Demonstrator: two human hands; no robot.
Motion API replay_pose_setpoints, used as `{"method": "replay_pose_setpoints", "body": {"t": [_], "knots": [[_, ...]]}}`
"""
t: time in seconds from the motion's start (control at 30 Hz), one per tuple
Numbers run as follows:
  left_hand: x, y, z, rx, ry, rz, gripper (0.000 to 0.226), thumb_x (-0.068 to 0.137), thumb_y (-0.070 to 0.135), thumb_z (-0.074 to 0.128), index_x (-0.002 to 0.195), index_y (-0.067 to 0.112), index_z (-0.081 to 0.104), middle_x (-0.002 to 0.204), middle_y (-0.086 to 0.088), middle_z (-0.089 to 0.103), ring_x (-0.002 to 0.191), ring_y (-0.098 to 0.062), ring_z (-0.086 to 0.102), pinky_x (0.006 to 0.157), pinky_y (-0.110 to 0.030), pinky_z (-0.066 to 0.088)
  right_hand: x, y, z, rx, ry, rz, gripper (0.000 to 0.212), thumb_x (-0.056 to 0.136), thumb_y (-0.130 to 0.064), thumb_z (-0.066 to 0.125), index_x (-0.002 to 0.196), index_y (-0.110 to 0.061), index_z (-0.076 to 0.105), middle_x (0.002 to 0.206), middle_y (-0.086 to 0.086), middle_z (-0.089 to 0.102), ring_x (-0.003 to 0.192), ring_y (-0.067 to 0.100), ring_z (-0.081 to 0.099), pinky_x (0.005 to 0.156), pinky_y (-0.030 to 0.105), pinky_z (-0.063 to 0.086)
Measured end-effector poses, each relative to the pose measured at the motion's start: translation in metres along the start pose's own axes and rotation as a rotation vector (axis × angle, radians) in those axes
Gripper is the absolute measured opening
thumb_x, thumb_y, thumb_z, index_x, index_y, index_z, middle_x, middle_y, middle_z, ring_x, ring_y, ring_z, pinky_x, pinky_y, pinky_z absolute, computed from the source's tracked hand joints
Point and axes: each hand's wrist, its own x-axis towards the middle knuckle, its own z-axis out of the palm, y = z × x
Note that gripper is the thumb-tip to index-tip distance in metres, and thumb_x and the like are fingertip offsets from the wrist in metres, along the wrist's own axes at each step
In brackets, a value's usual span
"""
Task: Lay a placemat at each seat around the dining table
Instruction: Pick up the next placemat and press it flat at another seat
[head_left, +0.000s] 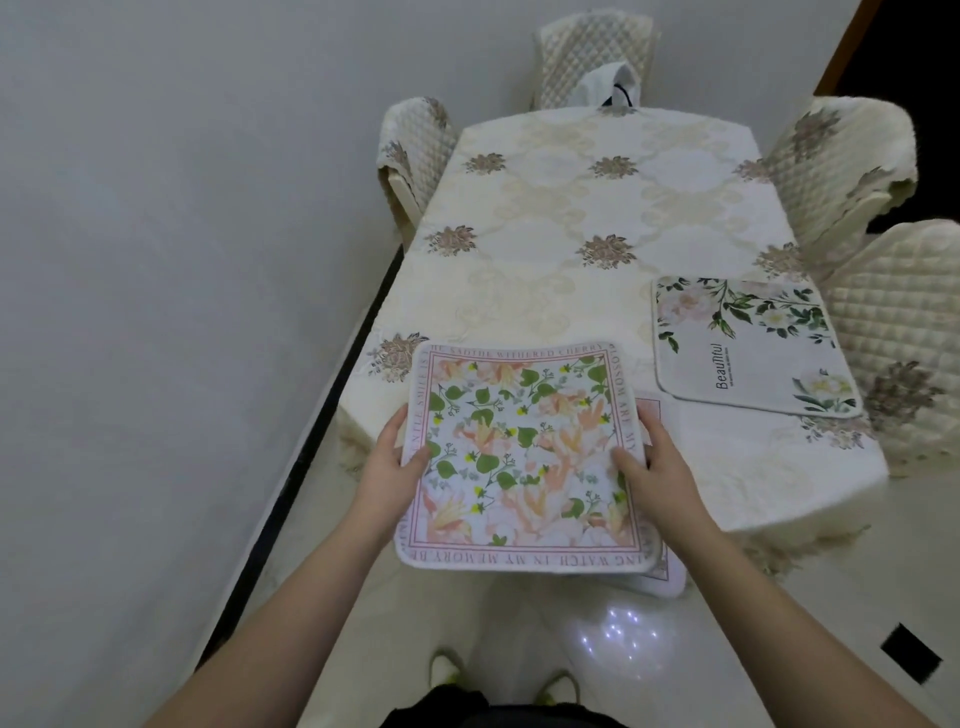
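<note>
At 6 o'clock table (571, 218) edge, I'm seeing left hand (387, 462) and right hand (657, 467) gripping the peach placemat (519, 457); one laid at 3 o'clock (753, 348). Next: lowering it flat.

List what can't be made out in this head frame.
- Mat under the held placemat: only a corner shows, so the count of mats in the stack is unknown.
- Left hand and right hand fingers beneath the mats: hidden.
- Small print on the laid placemat: too small.
- White item at the table's far end: too small to identify.
</note>
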Motion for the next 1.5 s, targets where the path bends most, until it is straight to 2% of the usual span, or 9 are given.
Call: {"method": "replay_pose_setpoints", "body": {"t": [0.23,0.37,0.53,0.67,0.9,1.07,1.2,1.33,1.5], "knots": [[-0.021,0.001,-0.063,-0.089,0.096,0.004,0.062,0.096,0.014,0.063,0.146,0.043,0.038,0.112,0.000,0.074,0.088,-0.030,0.075,0.076,-0.056,0.060,-0.008,-0.038,0.054,-0.034,-0.077,-0.051,0.053,0.099,-0.019,0.054,0.141,-0.042,0.033,0.106,-0.012,0.069,0.078,0.007,0.073,0.061,0.030,0.060],[-0.034,-0.006,-0.105,-0.144,0.176,-0.026,0.060,0.097,0.013,0.062,0.142,0.043,0.035,0.103,-0.005,0.075,0.080,-0.030,0.076,0.068,-0.048,0.061,-0.013,-0.054,0.096,-0.102,-0.125,-0.052,0.059,0.098,-0.023,0.056,0.148,-0.039,0.028,0.107,-0.007,0.070,0.079,0.015,0.074,0.068,0.045,0.062],[-0.052,-0.030,-0.179,-0.134,0.250,-0.029,0.056,0.097,0.018,0.063,0.140,0.044,0.040,0.110,-0.008,0.074,0.082,-0.030,0.076,0.072,-0.055,0.060,-0.035,-0.080,0.163,-0.139,-0.193,-0.078,0.063,0.099,-0.023,0.056,0.151,-0.036,0.025,0.108,-0.009,0.069,0.076,0.010,0.073,0.062,0.034,0.062],[-0.076,-0.045,-0.242,-0.145,0.323,-0.016,0.054,0.098,0.015,0.061,0.142,0.038,0.040,0.108,-0.009,0.074,0.081,-0.029,0.076,0.071,-0.054,0.061,-0.059,-0.097,0.225,-0.134,-0.260,-0.114,0.059,0.099,-0.023,0.055,0.149,-0.038,0.029,0.110,-0.005,0.071,0.081,0.012,0.074,0.070,0.041,0.062],[-0.117,-0.074,-0.340,-0.105,0.451,-0.001,0.055,0.099,0.016,0.058,0.144,0.039,0.037,0.108,-0.004,0.074,0.081,-0.021,0.076,0.065,-0.045,0.063,-0.098,-0.116,0.329,-0.135,-0.352,-0.175,0.051,0.099,-0.020,0.055,0.142,-0.038,0.036,0.109,-0.007,0.071,0.081,0.006,0.073,0.058,0.021,0.058],[-0.133,-0.084,-0.385,-0.026,0.511,0.020,0.055,0.099,0.017,0.059,0.144,0.039,0.038,0.111,0.002,0.073,0.083,-0.014,0.075,0.068,-0.041,0.063,-0.110,-0.126,0.376,-0.167,-0.391,-0.231,0.049,0.096,-0.021,0.058,0.137,-0.041,0.039,0.113,-0.011,0.070,0.093,0.010,0.072,0.078,0.044,0.061],[-0.130,-0.085,-0.399,-0.026,0.526,0.042,0.055,0.098,0.016,0.059,0.144,0.039,0.039,0.109,0.006,0.073,0.084,-0.011,0.075,0.065,-0.032,0.062,-0.100,-0.136,0.392,-0.193,-0.419,-0.246,0.052,0.095,-0.023,0.058,0.141,-0.038,0.037,0.115,-0.010,0.070,0.095,0.012,0.072,0.081,0.046,0.060],[-0.112,-0.082,-0.404,-0.040,0.518,0.035,0.056,0.099,0.017,0.059,0.146,0.040,0.038,0.109,0.005,0.073,0.084,-0.012,0.075,0.066,-0.035,0.062,-0.082,-0.140,0.400,-0.199,-0.400,-0.259,0.056,0.096,-0.020,0.058,0.146,-0.032,0.035,0.113,-0.012,0.069,0.091,0.005,0.071,0.080,0.036,0.060],[-0.065,-0.071,-0.404,-0.044,0.489,0.025,0.057,0.098,0.018,0.060,0.145,0.041,0.038,0.109,0.003,0.073,0.084,-0.015,0.075,0.072,-0.045,0.062,-0.050,-0.143,0.405,-0.158,-0.385,-0.236,0.053,0.097,-0.016,0.056,0.143,-0.036,0.037,0.109,-0.013,0.069,0.083,-0.001,0.070,0.060,0.014,0.054]]}}
